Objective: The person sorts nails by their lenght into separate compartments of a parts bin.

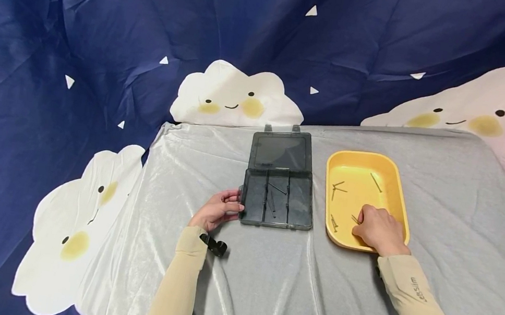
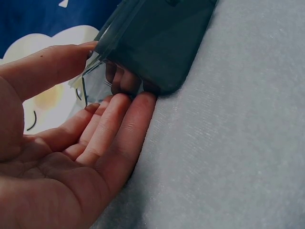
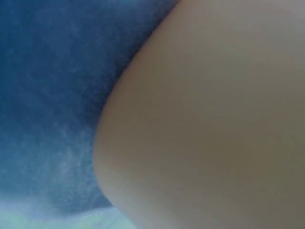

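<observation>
A dark, see-through plastic box (image 1: pixel 253 199) lies with its lid (image 1: pixel 281 150) folded back. Thin dark metal pieces (image 1: pixel 278 188), like nails or screws, lie in its middle compartment. My left hand (image 1: pixel 219 208) grips the box's left edge; in the left wrist view the thumb is on top and the fingers rest against the side. Within the yellow tray (image 1: pixel 351 162), my right hand (image 1: pixel 381 228) reaches down with bent fingers beside thin metal pieces (image 1: pixel 355 219). Its fingertips are partly hidden, so whether it pinches one is unclear. The right wrist view is blurred and filled by a pale surface.
More thin metal pieces (image 1: pixel 337 188) are scattered in the tray, one (image 1: pixel 376 182) toward its far right. Grey cloth (image 1: pixel 265 285) with soft folds covers the table. Behind it hangs a navy sheet (image 1: pixel 268 28) printed with clouds. A black strap piece (image 1: pixel 214 246) sits on the left cuff.
</observation>
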`<state>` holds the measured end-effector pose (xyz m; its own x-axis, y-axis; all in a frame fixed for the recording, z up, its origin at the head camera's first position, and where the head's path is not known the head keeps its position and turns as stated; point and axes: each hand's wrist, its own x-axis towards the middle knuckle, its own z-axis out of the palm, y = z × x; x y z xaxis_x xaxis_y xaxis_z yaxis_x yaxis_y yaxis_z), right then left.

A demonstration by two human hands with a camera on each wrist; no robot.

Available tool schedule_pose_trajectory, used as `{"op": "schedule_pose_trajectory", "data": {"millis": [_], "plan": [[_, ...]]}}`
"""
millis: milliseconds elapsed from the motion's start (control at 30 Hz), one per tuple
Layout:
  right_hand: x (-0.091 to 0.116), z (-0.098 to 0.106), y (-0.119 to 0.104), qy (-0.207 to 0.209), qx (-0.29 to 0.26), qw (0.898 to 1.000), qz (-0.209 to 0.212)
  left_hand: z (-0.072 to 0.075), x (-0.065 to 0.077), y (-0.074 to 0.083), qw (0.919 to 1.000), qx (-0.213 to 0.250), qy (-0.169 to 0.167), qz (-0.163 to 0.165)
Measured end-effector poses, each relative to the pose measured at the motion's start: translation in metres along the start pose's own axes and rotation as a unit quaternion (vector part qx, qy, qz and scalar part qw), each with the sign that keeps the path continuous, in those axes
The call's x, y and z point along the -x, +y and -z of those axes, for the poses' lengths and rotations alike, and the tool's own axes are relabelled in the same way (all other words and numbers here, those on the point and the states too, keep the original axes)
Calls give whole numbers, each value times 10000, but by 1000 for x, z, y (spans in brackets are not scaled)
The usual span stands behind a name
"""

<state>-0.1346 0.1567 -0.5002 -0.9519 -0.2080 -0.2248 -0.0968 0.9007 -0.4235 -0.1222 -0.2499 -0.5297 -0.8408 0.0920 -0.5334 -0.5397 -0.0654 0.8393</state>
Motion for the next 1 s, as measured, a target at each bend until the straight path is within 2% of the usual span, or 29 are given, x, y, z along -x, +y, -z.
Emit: {"op": "schedule_pose_trajectory", "data": {"millis": [400, 800, 1000], "plan": [[1, 3, -2, 197, 38, 9998, 65, -1, 0, 2, 10000, -63, 27, 13], [3, 8, -5, 313, -193, 9993, 96, 0, -1, 0, 10000, -82, 27, -6], [4, 12, -7, 474, -319, 9981, 238, -1, 0, 1, 10000, -62, 20, -24]]}}
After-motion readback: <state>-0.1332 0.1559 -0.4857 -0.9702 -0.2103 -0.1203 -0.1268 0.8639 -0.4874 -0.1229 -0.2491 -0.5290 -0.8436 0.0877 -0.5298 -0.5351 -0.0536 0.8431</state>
